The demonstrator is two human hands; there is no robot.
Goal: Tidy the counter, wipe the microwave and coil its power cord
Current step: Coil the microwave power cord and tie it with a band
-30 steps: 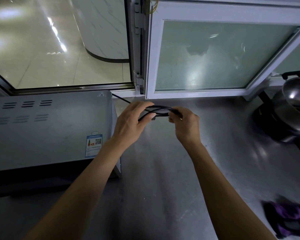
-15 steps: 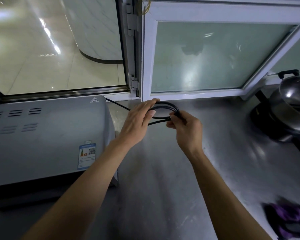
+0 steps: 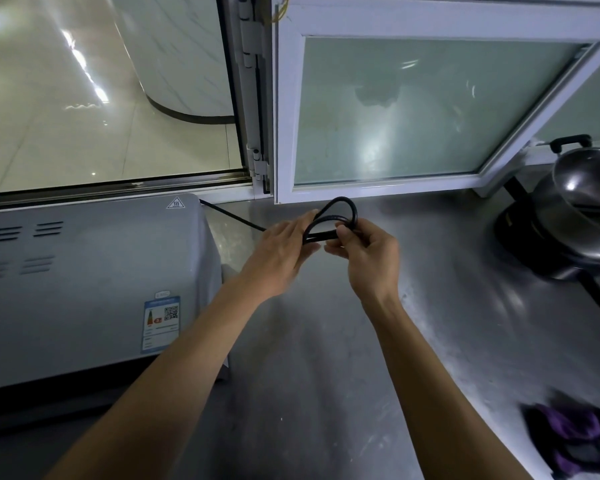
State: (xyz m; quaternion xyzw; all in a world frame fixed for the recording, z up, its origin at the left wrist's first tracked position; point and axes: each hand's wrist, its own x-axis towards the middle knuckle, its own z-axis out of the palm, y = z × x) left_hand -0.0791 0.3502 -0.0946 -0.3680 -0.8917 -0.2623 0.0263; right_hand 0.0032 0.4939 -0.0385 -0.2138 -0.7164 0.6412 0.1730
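While the grey microwave (image 3: 84,282) sat at the left of the steel tabletop (image 3: 326,393), its back to a window ledge and a label on its near corner, its black power cord (image 3: 338,221) ran from behind the rear corner across to the middle of the scene. The left hand (image 3: 278,258) was raised just above the tabletop, its fingers (image 3: 307,223) closed around the gathered strands, apparently to keep the loops already made from springing apart. Just beside it, the right hand (image 3: 368,261) pinched the same bundle between thumb and fingers (image 3: 347,233), clamped on the cord where a small loop arched above both hands, a grip that seemed meant to guide one turn around the rest. The stretch from the microwave to the left hand hung fairly straight, which suggested little slack remained to wind. The plug could not be seen; it may have been hidden in the palms. Behind the hands stood a white-framed window (image 3: 430,109) with frosted glass. Farther right, a metal pot (image 3: 582,209) rested on a dark burner, well apart from the work, and a purple cloth (image 3: 568,434) lay at the lower right edge, likely set aside for the wiping.
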